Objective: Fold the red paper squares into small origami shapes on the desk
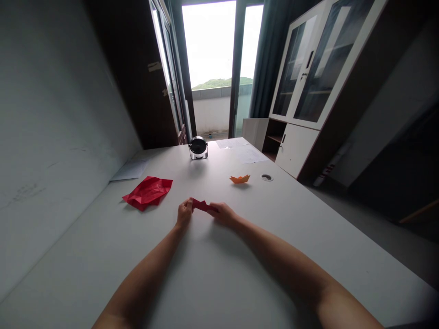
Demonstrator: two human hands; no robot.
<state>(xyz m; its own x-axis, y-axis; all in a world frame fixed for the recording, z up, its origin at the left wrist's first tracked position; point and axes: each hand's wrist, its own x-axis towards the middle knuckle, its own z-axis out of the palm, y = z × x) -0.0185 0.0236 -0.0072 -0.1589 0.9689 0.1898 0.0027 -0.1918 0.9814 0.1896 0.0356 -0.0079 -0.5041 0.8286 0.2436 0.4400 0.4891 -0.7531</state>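
The left hand (185, 211) and the right hand (222, 213) are a little apart, each pinching one end of a small folded red paper (202, 205). The folded piece spans the gap between them, with a small peak rising from its upper edge near the middle. Both hands are just above or on the white desk (212, 274); whether they touch its top, I cannot tell. Both forearms reach in from the near side.

To the left of the left hand, and slightly farther off, a creased, opened-out red sheet (148, 192) lies on the desk. Beyond the right hand and a little to its right sits an orange folded paper boat (240, 179), its ends pointing up. Just right of the boat is a round hole (266, 177) in the desk.

Farther beyond the hands, close to the far edge, stands a round black device (198, 147) on a shiny stand. White papers (252, 154) lie right of it, and another pale sheet (130, 169) lies by the wall, beyond the red sheet.
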